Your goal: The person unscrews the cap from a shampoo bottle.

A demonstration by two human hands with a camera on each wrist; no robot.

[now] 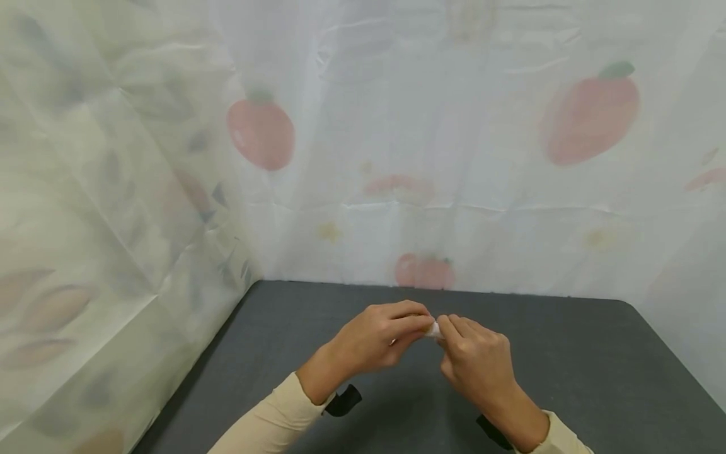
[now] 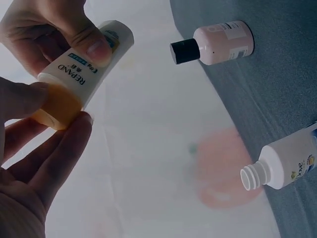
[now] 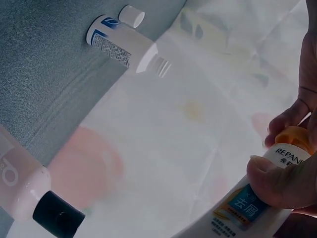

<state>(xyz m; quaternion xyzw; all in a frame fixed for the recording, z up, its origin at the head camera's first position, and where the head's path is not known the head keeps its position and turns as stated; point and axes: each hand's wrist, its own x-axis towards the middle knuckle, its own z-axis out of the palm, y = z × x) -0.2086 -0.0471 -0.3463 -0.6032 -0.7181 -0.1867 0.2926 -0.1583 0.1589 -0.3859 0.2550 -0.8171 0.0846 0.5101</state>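
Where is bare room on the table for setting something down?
Bare table lies between the right hand and the curtain on the right; also between the pink bottle and the open bottle. It is crowded beside the open bottle, where a white cap sits.

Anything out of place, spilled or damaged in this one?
The white Dove bottle stands uncapped, its threaded neck bare, unlike the capped pink bottle; a white cap sits beside it on the dark tabletop. No spill or damage is visible.
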